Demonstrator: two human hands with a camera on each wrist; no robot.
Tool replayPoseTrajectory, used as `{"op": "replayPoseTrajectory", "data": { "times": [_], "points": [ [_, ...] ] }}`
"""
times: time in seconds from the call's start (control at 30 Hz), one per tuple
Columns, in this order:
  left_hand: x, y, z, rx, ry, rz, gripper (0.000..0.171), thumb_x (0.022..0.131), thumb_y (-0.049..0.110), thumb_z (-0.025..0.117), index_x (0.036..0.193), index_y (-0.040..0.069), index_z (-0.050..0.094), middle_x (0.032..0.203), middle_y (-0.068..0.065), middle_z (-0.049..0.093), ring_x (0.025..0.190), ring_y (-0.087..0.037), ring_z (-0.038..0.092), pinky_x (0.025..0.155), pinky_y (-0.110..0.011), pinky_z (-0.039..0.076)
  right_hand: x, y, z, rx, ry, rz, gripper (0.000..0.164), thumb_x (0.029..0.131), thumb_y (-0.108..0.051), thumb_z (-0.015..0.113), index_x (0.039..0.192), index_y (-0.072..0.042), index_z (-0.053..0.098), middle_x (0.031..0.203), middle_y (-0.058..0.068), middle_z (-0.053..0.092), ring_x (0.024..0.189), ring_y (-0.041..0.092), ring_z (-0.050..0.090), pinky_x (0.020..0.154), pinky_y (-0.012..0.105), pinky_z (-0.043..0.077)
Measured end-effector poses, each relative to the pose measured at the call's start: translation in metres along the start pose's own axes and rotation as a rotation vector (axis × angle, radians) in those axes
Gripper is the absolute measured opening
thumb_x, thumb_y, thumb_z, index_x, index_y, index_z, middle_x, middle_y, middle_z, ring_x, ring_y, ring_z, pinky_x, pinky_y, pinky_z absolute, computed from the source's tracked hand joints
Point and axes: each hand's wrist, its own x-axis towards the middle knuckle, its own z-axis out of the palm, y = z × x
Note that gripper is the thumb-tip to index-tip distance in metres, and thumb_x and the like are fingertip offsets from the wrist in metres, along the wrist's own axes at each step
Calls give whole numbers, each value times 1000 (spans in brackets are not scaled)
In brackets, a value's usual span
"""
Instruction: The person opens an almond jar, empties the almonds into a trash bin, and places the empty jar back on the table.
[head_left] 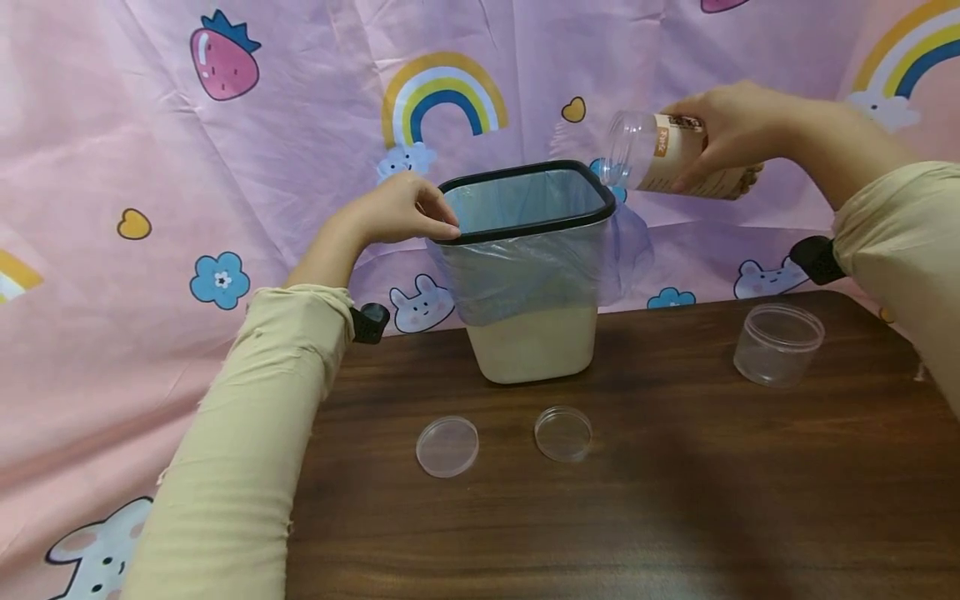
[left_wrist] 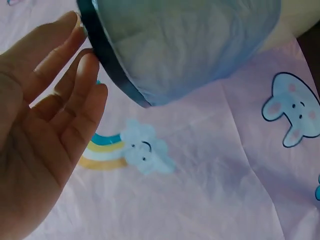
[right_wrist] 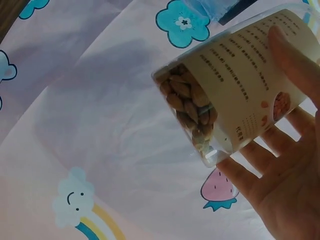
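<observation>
At the near left corner of the waste bin's black rim (head_left: 525, 229), my left hand (head_left: 401, 208) touches the edge with its fingertips, fingers loosely bent. A translucent bag (head_left: 525, 279) lines the bin and hangs over its outside. Above the right of the bin, my right hand (head_left: 742, 125) grips a clear plastic jar (head_left: 637, 154) with a beige label. The jar lies nearly on its side, lidless mouth toward the bin and base slightly lower. Brown almond-like nuts (right_wrist: 187, 97) are gathered at its base in the right wrist view.
Two clear round lids, a left one (head_left: 447, 447) and a right one (head_left: 563, 434), lie on the dark wooden table (head_left: 637, 533) before the bin. A clear open tub (head_left: 777, 346) stands at the right. A patterned cloth (head_left: 300, 150) hangs behind.
</observation>
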Motion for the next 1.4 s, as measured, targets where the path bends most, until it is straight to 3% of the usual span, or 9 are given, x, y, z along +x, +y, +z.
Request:
{"op": "replayPoseTrajectory", "data": {
  "times": [0.23,0.4,0.77,1.03,1.4],
  "points": [
    [-3,-7,6,-93,58,5,15,83,11,68,90,-2,69,87,-10,66,82,-20,58,76,-32,45,1,0,4,16,-16,13,83,73,-25,76,137,6,31,108,29,50,90,40,49,75,51,40],
    [-3,-5,8,-106,100,12,13,82,8,69,89,-3,69,84,-10,65,79,-17,58,74,-29,45,1,1,4,1,-4,-1,84,72,-20,77,137,6,31,109,29,49,92,40,46,75,50,39],
    [-3,-4,10,-95,119,-10,15,82,10,70,91,-2,69,89,-11,65,82,-20,58,77,-32,46,0,-4,10,-50,118,7,88,67,-12,77,141,-4,31,115,30,40,99,44,40,79,59,36],
    [-4,-7,12,-94,135,-19,13,82,11,69,89,0,69,85,-8,66,78,-17,58,72,-28,45,3,-7,13,-59,178,-7,89,66,-7,78,142,-8,31,128,31,35,116,49,29,101,58,14],
    [-3,-8,14,-105,145,-5,12,83,11,69,87,0,70,82,-7,66,76,-17,58,69,-26,44,1,-15,12,-98,245,-41,87,67,0,77,142,-10,33,134,29,32,126,48,21,105,54,-3]
  ]
}}
